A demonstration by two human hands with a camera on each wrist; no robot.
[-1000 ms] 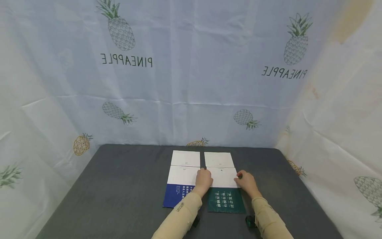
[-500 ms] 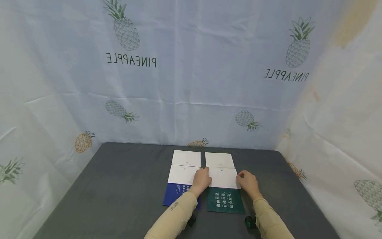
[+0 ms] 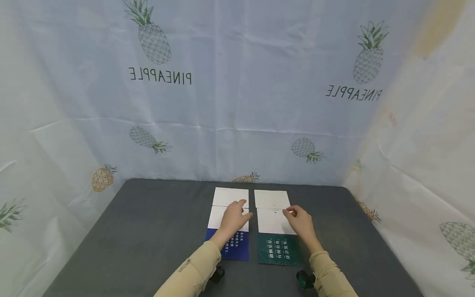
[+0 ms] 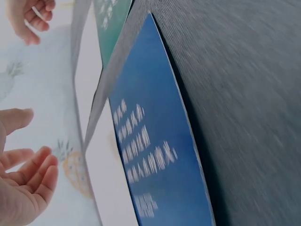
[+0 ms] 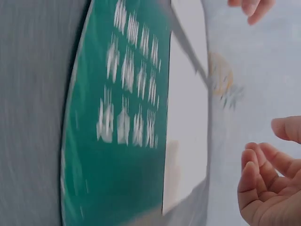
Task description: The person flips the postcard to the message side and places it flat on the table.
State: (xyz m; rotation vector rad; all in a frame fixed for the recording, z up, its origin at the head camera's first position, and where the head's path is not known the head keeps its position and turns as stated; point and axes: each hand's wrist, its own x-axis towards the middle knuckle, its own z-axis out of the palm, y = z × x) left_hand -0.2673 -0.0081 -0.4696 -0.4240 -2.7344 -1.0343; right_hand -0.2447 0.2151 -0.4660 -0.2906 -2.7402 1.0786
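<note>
Two columns of flat cards lie on a dark table, with a narrow gap between them. The left column has a blue card [image 3: 239, 249] with white writing in front of two white cards [image 3: 230, 196]. In the right column, a green card [image 3: 280, 251] with white writing lies in front of two white cards [image 3: 272, 222]. My left hand [image 3: 233, 216] is over the left white cards, thumb and fingers spread apart, holding nothing. My right hand [image 3: 302, 222] is at the right edge of the nearer right white card; the right wrist view shows its fingers [image 5: 254, 174] loosely bent around nothing.
The dark table [image 3: 156, 231] extends to both sides of the cards. A pale curtain [image 3: 237, 103] printed with pineapples hangs behind and beside it. A dark device [image 3: 305, 279] sits under my right wrist, another [image 3: 217, 274] under my left.
My left hand has come away from the inner edge of the right column and moved left, its fingers spreading. My right hand has shifted slightly left and up, over the white card's edge.
</note>
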